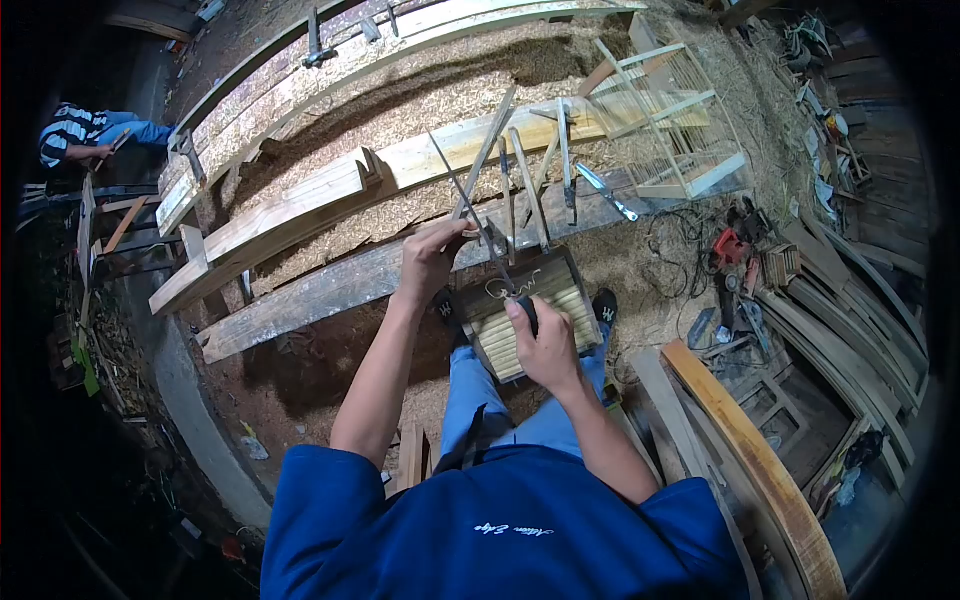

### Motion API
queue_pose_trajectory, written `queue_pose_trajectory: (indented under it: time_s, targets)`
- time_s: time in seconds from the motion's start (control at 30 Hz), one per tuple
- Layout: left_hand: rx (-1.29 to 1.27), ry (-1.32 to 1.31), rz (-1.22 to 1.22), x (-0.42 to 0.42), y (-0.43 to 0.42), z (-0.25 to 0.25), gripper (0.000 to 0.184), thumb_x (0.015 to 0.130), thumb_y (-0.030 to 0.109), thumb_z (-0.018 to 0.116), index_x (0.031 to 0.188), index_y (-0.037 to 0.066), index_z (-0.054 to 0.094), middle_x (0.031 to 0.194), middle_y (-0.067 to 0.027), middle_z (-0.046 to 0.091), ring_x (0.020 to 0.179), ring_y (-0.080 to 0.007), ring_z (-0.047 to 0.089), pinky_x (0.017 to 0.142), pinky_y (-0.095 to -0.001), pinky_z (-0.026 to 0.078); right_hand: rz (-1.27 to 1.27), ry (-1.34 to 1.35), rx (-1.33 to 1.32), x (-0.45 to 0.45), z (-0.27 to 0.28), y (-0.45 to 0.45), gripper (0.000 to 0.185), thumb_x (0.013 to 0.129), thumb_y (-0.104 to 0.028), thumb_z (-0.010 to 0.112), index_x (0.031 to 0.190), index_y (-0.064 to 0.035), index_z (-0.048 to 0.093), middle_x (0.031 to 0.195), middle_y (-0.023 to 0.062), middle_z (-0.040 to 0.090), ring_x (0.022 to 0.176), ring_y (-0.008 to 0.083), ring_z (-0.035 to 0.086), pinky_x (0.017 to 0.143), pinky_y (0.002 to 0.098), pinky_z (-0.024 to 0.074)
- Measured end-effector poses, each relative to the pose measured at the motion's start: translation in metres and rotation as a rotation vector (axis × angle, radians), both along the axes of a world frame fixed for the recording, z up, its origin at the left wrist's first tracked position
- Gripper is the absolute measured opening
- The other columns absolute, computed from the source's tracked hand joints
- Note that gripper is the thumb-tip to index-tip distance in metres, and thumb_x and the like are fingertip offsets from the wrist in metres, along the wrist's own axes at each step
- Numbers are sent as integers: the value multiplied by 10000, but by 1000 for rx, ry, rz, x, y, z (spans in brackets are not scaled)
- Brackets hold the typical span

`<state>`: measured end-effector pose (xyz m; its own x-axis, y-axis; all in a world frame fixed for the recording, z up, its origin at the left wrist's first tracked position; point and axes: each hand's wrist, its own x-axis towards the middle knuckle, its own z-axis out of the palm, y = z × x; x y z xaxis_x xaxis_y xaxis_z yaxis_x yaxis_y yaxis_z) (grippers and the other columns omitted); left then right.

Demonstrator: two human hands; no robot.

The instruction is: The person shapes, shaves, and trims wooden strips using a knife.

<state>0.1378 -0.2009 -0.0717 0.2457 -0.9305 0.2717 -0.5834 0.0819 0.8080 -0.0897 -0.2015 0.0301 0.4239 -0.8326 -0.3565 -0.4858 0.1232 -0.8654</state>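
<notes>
My left hand is closed in a pinch on a long thin strip, which slants from above the bench plank down toward my lap. My right hand wraps round a black-handled tool, likely a knife; its blade I cannot make out. Beside it, at the strip's lower end, are pale curly shavings. Below both hands, a framed panel with a row of yellowish sticks rests over my legs.
Sticks and tools, including a hammer and a blue-handled blade, lie on the plank. A slatted cage stands at its right end. Wood shavings cover the ground. Boards lie at right. Another person sits far left.
</notes>
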Motion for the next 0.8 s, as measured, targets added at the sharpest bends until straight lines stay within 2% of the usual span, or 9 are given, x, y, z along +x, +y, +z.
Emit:
queue_pose_trajectory:
  time_s: [0.17, 0.23, 0.33, 0.47, 0.53, 0.57, 0.67, 0.7, 0.8]
  targets:
    - [38, 93, 5, 0, -9, -2, 247, 848, -51, 768, 1077, 41, 768, 1022, -105, 794, 920, -253, 780, 792, -338, 623, -37, -16, -74, 6, -5, -1, 417, 1044, -362, 597, 871, 17, 615, 683, 236, 646, 681, 458, 673, 615, 496, 504]
    - [24, 91, 5, 2, -13, -6, 243, 853, -47, 768, 1080, 40, 765, 1017, -112, 793, 916, -255, 779, 785, -337, 621, -47, -16, -13, 7, -1, -6, 407, 1062, -354, 571, 881, 8, 607, 659, 209, 553, 604, 411, 555, 597, 455, 448]
    - [30, 94, 18, 2, -16, -8, 239, 857, -46, 767, 1081, 37, 760, 1019, -119, 789, 910, -256, 778, 773, -341, 621, -55, -37, -41, 8, -5, -9, 421, 1064, -367, 571, 874, 6, 612, 631, 172, 543, 582, 345, 559, 587, 442, 443]
    - [15, 1, -11, 6, -14, -7, 243, 856, -49, 763, 1084, 31, 745, 1014, -128, 784, 921, -270, 774, 771, -354, 621, -80, -82, 14, 2, -20, -6, 443, 1055, -379, 587, 861, 18, 619, 640, 214, 588, 574, 394, 611, 573, 457, 462]
    - [29, -22, -50, 5, -12, -4, 245, 853, -49, 759, 1081, 34, 735, 1015, -134, 778, 926, -290, 767, 781, -371, 619, -39, -191, 99, -7, -36, 1, 444, 1082, -416, 550, 918, -10, 627, 610, -4, 524, 511, 75, 480, 489, 296, 384]
    - [28, -23, -52, 3, -10, -3, 245, 853, -49, 759, 1081, 34, 735, 1015, -134, 778, 926, -290, 767, 781, -371, 619, -41, -192, 98, -11, -41, 6, 444, 1082, -416, 550, 918, -10, 627, 610, -4, 524, 511, 75, 480, 489, 296, 384]
    - [30, -92, -56, -4, -4, 9, 209, 868, -32, 747, 1063, 41, 724, 1004, -131, 771, 922, -298, 764, 781, -376, 609, -107, -424, 360, -16, -42, 16, 444, 1090, -425, 522, 987, -3, 615, 637, -1, 513, 475, 59, 464, 422, 246, 356]
    - [31, -92, -57, -3, -3, 8, 209, 868, -32, 747, 1063, 41, 724, 1004, -131, 771, 922, -298, 764, 781, -376, 609, -109, -424, 360, -16, -39, 20, 444, 1090, -425, 522, 987, -3, 615, 637, -1, 513, 475, 59, 464, 422, 246, 356]
    - [47, -62, 236, 12, 9, -4, 180, 901, -43, 723, 1060, 39, 700, 995, -127, 768, 916, -255, 772, 762, -341, 601, -217, -444, 192, -16, -23, 19, 458, 1077, -445, 535, 1011, 2, 608, 644, 5, 524, 472, 63, 460, 425, 239, 358]
